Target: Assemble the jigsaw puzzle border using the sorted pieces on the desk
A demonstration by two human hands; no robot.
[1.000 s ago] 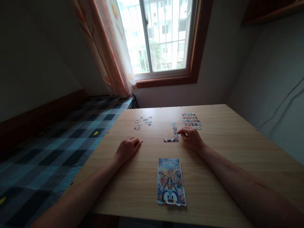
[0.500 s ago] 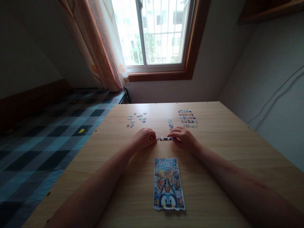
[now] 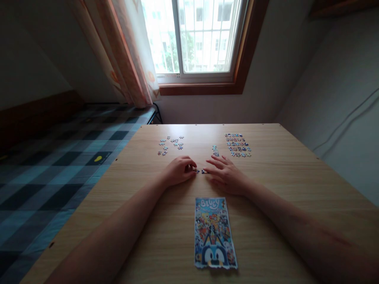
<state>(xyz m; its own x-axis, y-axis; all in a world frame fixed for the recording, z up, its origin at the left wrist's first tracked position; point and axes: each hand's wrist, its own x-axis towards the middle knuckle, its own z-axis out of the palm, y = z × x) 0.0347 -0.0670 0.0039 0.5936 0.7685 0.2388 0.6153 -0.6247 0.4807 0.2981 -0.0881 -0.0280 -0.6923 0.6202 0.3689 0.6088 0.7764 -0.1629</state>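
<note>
My left hand (image 3: 180, 171) is closed in a pinch on a small dark-and-light puzzle piece (image 3: 196, 170) at its fingertips. Just across a narrow gap lies the end of a puzzle strip (image 3: 205, 171), mostly covered by my right hand (image 3: 227, 173). That hand is open, palm down, its fingers stretched over the strip. Beyond its fingertips runs a short column of joined puzzle pieces (image 3: 215, 150), partly hidden by the fingers. Nearer to me lies a picture sheet (image 3: 215, 232) headed "BLUEY", with a torn lower edge.
Loose puzzle pieces (image 3: 175, 141) are scattered at the table's far left. Several rows of puzzle pieces (image 3: 237, 144) lie at the far right. The wooden table (image 3: 166, 244) stands beside a bed with a checked cover (image 3: 74, 165), below a window (image 3: 204, 43).
My right hand has spread its fingers and moved left over the strip, covering more of it. The gap between the strip and my left hand's piece looks slightly wider. The view has shifted slightly.
</note>
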